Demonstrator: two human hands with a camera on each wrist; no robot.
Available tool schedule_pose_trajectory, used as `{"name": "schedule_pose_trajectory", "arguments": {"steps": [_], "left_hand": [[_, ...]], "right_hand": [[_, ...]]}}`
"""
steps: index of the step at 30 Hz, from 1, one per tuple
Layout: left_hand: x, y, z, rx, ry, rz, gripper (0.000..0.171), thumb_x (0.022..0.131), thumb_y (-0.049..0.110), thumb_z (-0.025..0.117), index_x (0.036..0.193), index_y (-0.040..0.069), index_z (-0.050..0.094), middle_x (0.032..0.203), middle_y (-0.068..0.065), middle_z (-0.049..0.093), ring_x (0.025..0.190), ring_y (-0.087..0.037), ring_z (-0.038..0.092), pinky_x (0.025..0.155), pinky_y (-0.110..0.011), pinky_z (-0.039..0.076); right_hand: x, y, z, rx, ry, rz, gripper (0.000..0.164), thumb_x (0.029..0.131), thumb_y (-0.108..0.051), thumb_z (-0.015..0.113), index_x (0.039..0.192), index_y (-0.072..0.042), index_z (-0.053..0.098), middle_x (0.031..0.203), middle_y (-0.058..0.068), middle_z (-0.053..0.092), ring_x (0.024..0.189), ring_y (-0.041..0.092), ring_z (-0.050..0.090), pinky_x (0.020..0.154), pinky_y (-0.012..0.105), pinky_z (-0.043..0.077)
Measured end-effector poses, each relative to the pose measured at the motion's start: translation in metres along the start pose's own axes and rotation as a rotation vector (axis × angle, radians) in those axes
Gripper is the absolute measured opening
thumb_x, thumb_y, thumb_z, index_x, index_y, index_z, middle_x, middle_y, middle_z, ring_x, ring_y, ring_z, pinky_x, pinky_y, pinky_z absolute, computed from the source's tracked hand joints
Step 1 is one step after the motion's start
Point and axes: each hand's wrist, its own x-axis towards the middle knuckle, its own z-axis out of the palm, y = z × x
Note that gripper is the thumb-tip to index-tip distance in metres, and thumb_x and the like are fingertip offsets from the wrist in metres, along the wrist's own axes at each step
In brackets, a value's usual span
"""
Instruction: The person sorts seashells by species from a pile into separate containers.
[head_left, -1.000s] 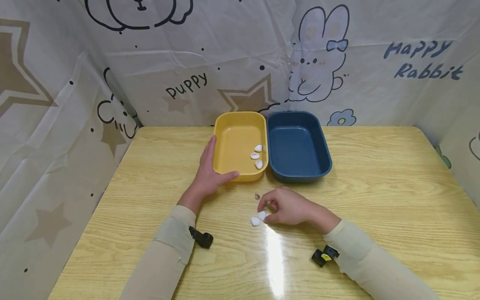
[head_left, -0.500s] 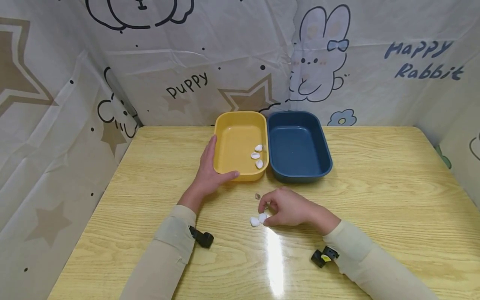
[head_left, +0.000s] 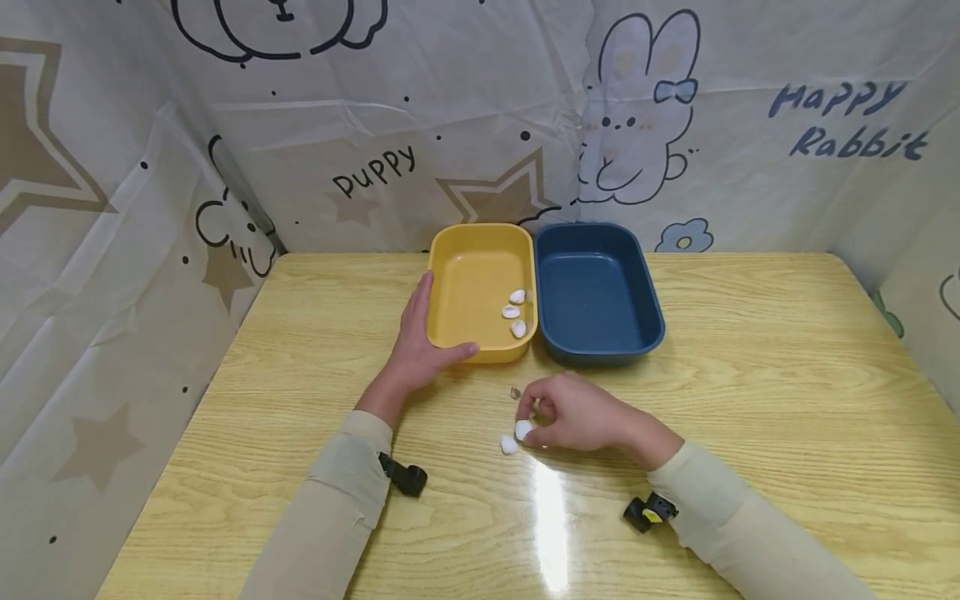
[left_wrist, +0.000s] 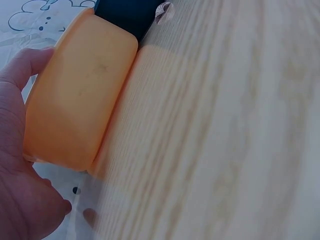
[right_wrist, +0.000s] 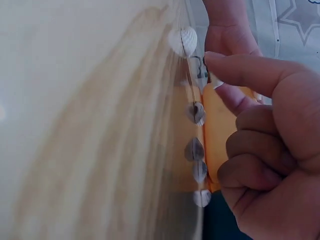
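Note:
Between thumb and index finger, my right hand (head_left: 577,412) pinches a small white seashell (head_left: 523,430), close over the table; its other fingers are curled in. Just left of it a second white shell (head_left: 509,444) lies on the wood. A small brownish shell (head_left: 515,392) lies beyond the fingertips. In the right wrist view, several more shells (right_wrist: 194,149) sit in a row beside the curled fingers. My left hand (head_left: 416,342) holds the near left corner of the yellow bin (head_left: 480,354), thumb over the front rim, fingers along the side. Three white shells (head_left: 511,312) lie inside that bin.
A dark blue bin (head_left: 600,354) stands right against the yellow one, at the back of the wooden table (head_left: 750,400). Behind the table hangs a printed cloth (head_left: 480,100), with more cloth down the left side. A bright light reflection crosses the front of the table.
The white shell at my right fingertips, which lay against its neighbour half a second ago, is now pinched and apart from it. My left hand and both bins stay where they were.

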Motion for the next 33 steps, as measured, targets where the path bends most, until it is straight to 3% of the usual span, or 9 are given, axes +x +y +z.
{"name": "schedule_pose_trajectory", "arguments": {"steps": [21, 24, 27, 29, 31, 33], "left_hand": [[-0.001, 0.002, -0.001, 0.015, -0.001, -0.007, 0.125, 0.075, 0.036, 0.088, 0.161, 0.033, -0.002, 0.166, 0.003, 0.003, 0.149, -0.019, 0.005, 0.118, -0.045, 0.012], [-0.001, 0.002, -0.002, 0.014, 0.002, 0.008, 0.125, 0.075, 0.034, 0.089, 0.161, 0.030, -0.001, 0.166, 0.002, 0.004, 0.149, -0.019, 0.005, 0.118, -0.046, 0.012], [0.000, 0.001, -0.002, 0.012, 0.007, 0.026, 0.124, 0.075, 0.033, 0.089, 0.162, 0.029, 0.000, 0.166, 0.001, 0.004, 0.149, -0.020, 0.005, 0.118, -0.047, 0.012], [0.000, 0.000, -0.001, 0.003, 0.010, 0.031, 0.124, 0.075, 0.032, 0.089, 0.162, 0.028, 0.001, 0.166, 0.001, 0.005, 0.149, -0.019, 0.005, 0.117, -0.046, 0.012], [0.000, 0.000, 0.000, -0.001, 0.008, 0.030, 0.124, 0.075, 0.032, 0.089, 0.162, 0.028, 0.001, 0.166, 0.001, 0.005, 0.149, -0.019, 0.005, 0.118, -0.046, 0.012], [0.000, 0.000, 0.000, -0.005, 0.004, 0.025, 0.124, 0.075, 0.032, 0.089, 0.162, 0.029, 0.001, 0.166, 0.001, 0.004, 0.149, -0.019, 0.005, 0.118, -0.047, 0.012]], "right_hand": [[0.016, -0.037, -0.037, 0.018, 0.203, -0.094, 0.021, 0.084, -0.023, 0.082, 0.100, -0.018, 0.069, 0.051, -0.010, 0.033, 0.046, 0.008, 0.032, 0.051, 0.029, 0.031], [0.023, -0.042, -0.043, 0.046, 0.249, -0.129, 0.021, 0.084, -0.020, 0.083, 0.099, -0.016, 0.070, 0.052, -0.009, 0.032, 0.046, 0.009, 0.032, 0.052, 0.030, 0.031], [0.030, -0.045, -0.048, 0.074, 0.302, -0.159, 0.021, 0.083, -0.017, 0.083, 0.099, -0.014, 0.070, 0.053, -0.009, 0.031, 0.047, 0.011, 0.032, 0.062, 0.027, 0.041], [0.035, -0.045, -0.050, 0.083, 0.344, -0.160, 0.022, 0.083, -0.016, 0.084, 0.099, -0.012, 0.070, 0.053, -0.008, 0.031, 0.047, 0.012, 0.031, 0.063, 0.028, 0.041], [0.039, -0.044, -0.053, 0.087, 0.388, -0.147, 0.022, 0.083, -0.017, 0.083, 0.100, -0.012, 0.070, 0.053, -0.007, 0.031, 0.047, 0.013, 0.031, 0.061, 0.028, 0.040], [0.043, -0.042, -0.054, 0.087, 0.435, -0.120, 0.022, 0.085, -0.020, 0.083, 0.100, -0.012, 0.070, 0.053, -0.005, 0.032, 0.046, 0.015, 0.032, 0.052, 0.030, 0.031]]}}
